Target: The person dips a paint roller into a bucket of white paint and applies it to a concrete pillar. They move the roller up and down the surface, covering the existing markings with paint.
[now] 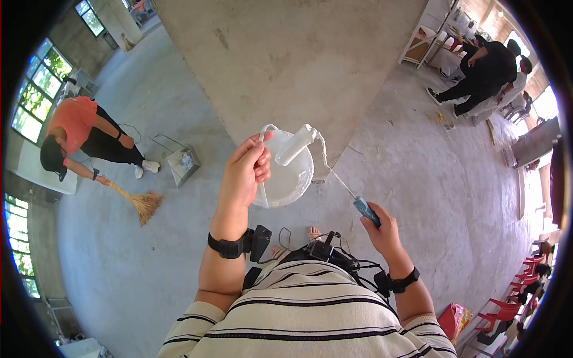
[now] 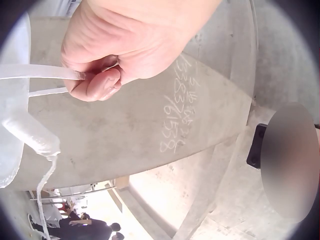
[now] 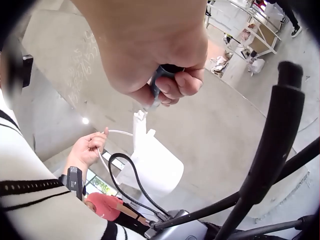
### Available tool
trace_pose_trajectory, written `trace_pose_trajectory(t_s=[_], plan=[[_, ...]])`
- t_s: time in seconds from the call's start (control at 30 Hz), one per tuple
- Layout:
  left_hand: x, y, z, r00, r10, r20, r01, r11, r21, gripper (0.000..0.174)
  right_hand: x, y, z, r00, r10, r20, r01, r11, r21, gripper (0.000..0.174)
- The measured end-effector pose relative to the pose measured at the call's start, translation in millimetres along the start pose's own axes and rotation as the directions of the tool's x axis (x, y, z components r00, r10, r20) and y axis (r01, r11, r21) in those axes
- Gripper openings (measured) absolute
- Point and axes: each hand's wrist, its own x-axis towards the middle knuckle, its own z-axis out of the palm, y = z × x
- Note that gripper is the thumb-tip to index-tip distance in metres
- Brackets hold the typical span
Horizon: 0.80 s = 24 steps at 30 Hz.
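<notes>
My left hand grips the white strap handle of a white plastic bucket, which hangs from it in front of me. In my right hand is the blue-green grip of a paint roller. The roller's bent wire frame runs up to its white sleeve, which lies across the bucket's mouth in the head view. White coating covers the sleeve and part of the wire. In the right wrist view the fingers curl round the roller's grip, with the bucket beyond.
A concrete wall or pillar stands straight ahead. On the left a person in an orange shirt holds a straw broom near a dustpan. Several people are at the far right. Red chairs line the lower right.
</notes>
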Motion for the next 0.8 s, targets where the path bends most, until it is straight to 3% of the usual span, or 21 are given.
trace_pose_trajectory(t_s=[0.1,0.17,0.2,0.27,0.37,0.53,0.6,0.8], plan=[[4,1,1,1.0,0.011,0.005,-0.011,1.0,-0.002,0.025,6,10,2,0.994,0.081,0.068,-0.086,0.994,0.07,0.034],[7,0,-3,1.0,0.024,0.007,-0.024,1.0,-0.005,0.026,6,17,7,0.941,0.256,0.222,-0.317,0.896,0.31,0.034],[7,-1,-4,1.0,0.014,-0.014,-0.014,1.0,-0.003,0.027,6,17,6,0.944,0.249,0.216,-0.308,0.9,0.308,0.034],[5,-7,-1,0.999,0.029,-0.015,-0.029,1.0,-0.007,0.027,6,12,-1,0.907,0.296,0.298,-0.415,0.746,0.522,0.033],[11,-26,-20,0.998,0.001,-0.062,-0.004,0.999,-0.043,0.024,17,9,-1,0.952,0.223,0.212,-0.306,0.759,0.575,0.032],[19,-37,-44,0.992,0.01,-0.123,-0.013,1.0,-0.026,0.023,94,-28,-23,0.999,0.007,-0.049,0.027,0.755,0.655,0.033],[22,-33,-52,0.991,0.028,-0.133,-0.03,0.999,-0.018,0.023,135,-58,-40,0.985,-0.019,-0.172,0.146,0.624,0.768,0.032],[8,-34,-77,0.985,0.062,-0.158,-0.061,0.998,0.011,0.022,211,-116,-90,0.896,-0.146,-0.419,0.429,0.529,0.732,0.035]])
